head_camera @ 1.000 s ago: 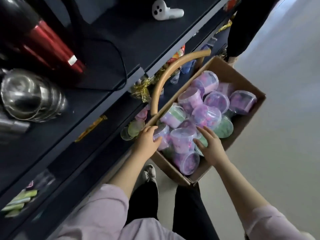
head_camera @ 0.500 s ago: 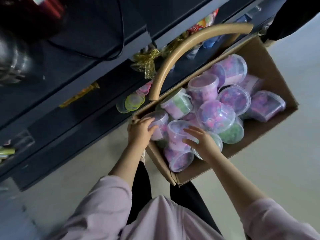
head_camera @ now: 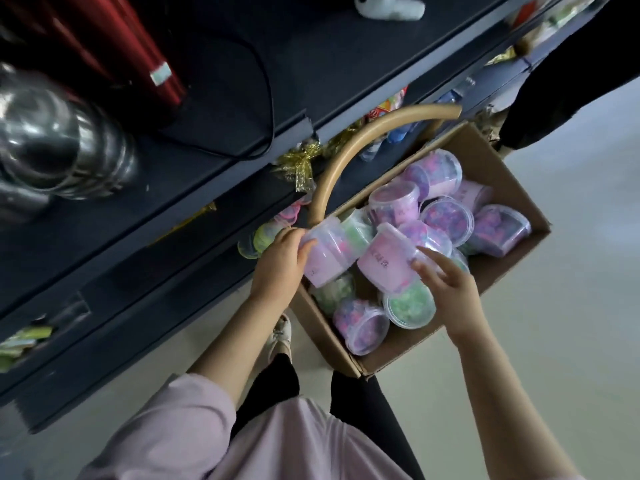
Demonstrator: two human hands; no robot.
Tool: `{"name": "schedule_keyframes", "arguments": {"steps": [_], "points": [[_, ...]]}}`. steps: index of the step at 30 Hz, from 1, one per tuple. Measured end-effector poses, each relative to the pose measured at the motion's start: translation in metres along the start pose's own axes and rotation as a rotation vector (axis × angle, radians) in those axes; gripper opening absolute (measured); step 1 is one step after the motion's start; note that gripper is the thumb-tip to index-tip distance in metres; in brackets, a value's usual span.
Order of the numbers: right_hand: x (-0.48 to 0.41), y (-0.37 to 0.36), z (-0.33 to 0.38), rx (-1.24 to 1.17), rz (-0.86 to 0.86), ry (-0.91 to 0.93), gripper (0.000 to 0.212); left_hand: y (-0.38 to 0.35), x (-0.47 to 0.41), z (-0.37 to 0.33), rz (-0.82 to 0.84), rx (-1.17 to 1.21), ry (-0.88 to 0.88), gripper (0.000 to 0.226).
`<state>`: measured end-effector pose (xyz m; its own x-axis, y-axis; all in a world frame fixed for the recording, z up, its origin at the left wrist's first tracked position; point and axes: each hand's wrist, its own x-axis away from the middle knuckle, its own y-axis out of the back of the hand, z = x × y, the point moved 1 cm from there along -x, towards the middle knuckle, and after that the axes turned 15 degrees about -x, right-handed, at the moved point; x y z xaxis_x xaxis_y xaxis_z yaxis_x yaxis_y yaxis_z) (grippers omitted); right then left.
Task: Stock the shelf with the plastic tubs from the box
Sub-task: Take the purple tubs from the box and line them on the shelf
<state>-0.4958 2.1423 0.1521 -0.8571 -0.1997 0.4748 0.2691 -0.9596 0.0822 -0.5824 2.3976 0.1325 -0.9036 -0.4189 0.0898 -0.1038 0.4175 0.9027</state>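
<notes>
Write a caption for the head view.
Left hand holds one pink tub, right hand a second pink tub, over the cardboard box by the shelf.

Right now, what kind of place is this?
Probably a small shop or stockroom: dark shelves carry mixed goods like steel pots, and a cardboard box full of plastic tubs sits on the floor beside them.

The single camera sits on the person's head and looks steeply down along the body to the floor. The shelf point(head_camera: 329, 64) fills the left side, very near. The box point(head_camera: 502, 268) lies close, right of centre.
</notes>
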Motion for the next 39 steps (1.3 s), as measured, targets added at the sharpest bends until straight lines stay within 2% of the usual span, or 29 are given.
{"name": "schedule_keyframes", "arguments": {"steps": [3, 6, 15, 19, 21, 29, 36, 39], "points": [[0.02, -0.013, 0.036, -0.134, -0.055, 0.108, 0.022, 0.047, 0.007, -0.012, -0.083, 0.059, -0.028, 0.027], [0.036, -0.031, 0.083, -0.18, 0.014, 0.236, 0.022, 0.102, 0.017, -0.025, -0.22, 0.072, -0.054, 0.027], [0.084, -0.067, 0.238, -0.201, 0.484, 0.559, 0.023, 0.269, 0.084, -0.048, -0.791, 0.067, 0.017, 0.033], [0.126, -0.1, 0.278, -0.221, 0.656, 0.644, 0.037, 0.327, 0.134, -0.039, -0.959, 0.033, 0.072, 0.02], [0.15, -0.125, 0.293, -0.218, 0.737, 0.678, 0.037, 0.357, 0.164, -0.03, -1.023, 0.011, 0.074, 0.017], [0.261, -0.27, 0.322, -0.241, 0.98, 0.797, 0.023, 0.475, 0.283, 0.055, -1.167, -0.141, 0.134, 0.008], [0.359, -0.42, 0.314, -0.229, 1.033, 0.863, 0.011, 0.544, 0.348, 0.169, -1.155, -0.374, 0.229, 0.016], [0.379, -0.474, 0.304, -0.148, 1.004, 0.863, 0.014, 0.56, 0.355, 0.212, -1.102, -0.5, 0.243, 0.016]]}}
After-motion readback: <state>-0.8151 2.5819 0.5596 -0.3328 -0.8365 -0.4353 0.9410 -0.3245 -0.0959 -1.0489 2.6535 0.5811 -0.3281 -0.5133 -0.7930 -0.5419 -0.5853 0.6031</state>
